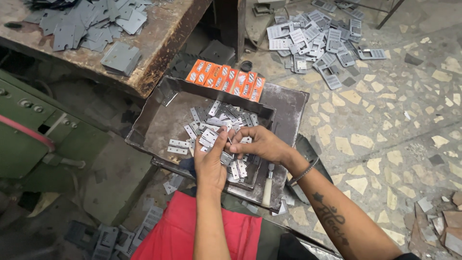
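Two bare hands meet over a shallow dark metal tray (149, 127) at picture centre. At ten o'clock stands a worn wooden workbench (163, 36) carrying flat grey metal blanks (89, 24). At one o'clock a heap of perforated grey metal plates (320, 45) lies on the speckled stone floor (394, 120). At six o'clock sits a red cloth (192, 236). A row of orange cardboard boxes (225, 78) rests along the tray's twelve o'clock edge. Inside the tray lies a loose pile of small silver metal hinges (216, 123). The left hand (210, 161) is cupped and curled around a stack of these hinges. The right hand (260, 144) has its fingers bent, pinching hinges at that stack, touching the left fingers.
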